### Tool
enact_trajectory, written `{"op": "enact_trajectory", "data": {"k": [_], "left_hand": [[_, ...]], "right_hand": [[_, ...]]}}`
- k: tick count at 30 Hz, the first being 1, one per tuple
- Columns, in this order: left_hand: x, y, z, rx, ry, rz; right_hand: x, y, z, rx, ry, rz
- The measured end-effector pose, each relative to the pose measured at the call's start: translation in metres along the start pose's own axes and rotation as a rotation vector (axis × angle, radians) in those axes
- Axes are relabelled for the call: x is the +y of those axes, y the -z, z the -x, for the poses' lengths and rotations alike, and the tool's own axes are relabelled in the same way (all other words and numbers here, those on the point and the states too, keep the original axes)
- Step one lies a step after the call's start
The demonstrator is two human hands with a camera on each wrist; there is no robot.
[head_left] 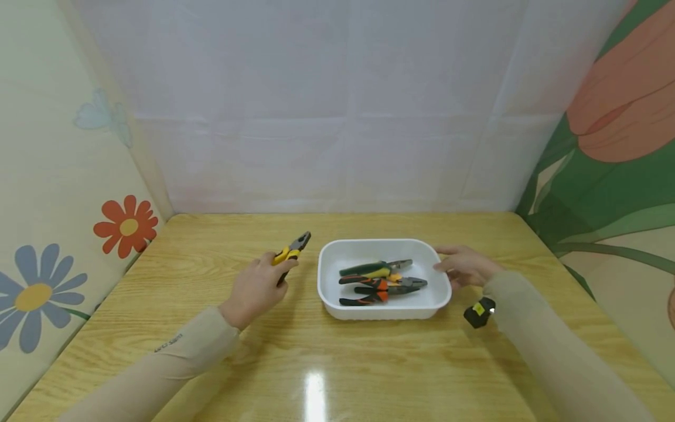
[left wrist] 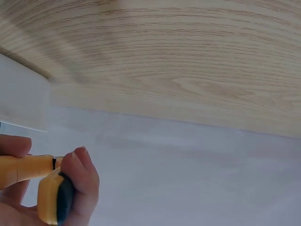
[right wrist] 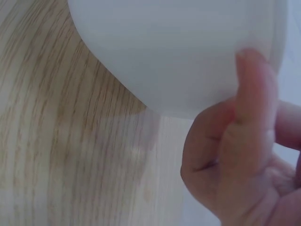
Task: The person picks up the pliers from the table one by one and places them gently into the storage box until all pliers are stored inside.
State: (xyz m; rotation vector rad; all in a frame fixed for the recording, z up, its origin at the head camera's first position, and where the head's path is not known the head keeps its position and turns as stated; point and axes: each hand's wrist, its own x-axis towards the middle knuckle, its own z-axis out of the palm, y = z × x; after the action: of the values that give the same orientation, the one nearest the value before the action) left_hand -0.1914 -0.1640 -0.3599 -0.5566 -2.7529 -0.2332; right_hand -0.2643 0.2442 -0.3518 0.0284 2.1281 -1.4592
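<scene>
In the head view my left hand grips a pair of pliers with yellow and black handles, their metal jaws pointing up and away to the right. The left wrist view shows the fingers curled around the yellow handles. My right hand is at the right end of a white tray. In the right wrist view one extended digit rests on the tray's outer wall. Inside the tray lie green-and-yellow-handled pliers and black-and-orange-handled pliers; other overlapping pliers are partly hidden.
A wood-grain table holds the tray. A white cloth hangs behind it, and flower-printed panels flank both sides. A small black device with a yellow mark sits by the right wrist.
</scene>
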Motion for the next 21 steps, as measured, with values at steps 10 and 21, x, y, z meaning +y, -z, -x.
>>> {"op": "enact_trajectory", "data": {"k": [10,21], "left_hand": [[0.0043,0.0005,-0.0018,0.023,-0.071,0.015],[0.0093,-0.0014,-0.0047,0.032,-0.155,-0.003]], "right_hand": [[0.0028,0.0029,-0.0013,-0.040,0.018,-0.056],[0.0036,0.0012,-0.0005,-0.031,0.031,-0.092]]}}
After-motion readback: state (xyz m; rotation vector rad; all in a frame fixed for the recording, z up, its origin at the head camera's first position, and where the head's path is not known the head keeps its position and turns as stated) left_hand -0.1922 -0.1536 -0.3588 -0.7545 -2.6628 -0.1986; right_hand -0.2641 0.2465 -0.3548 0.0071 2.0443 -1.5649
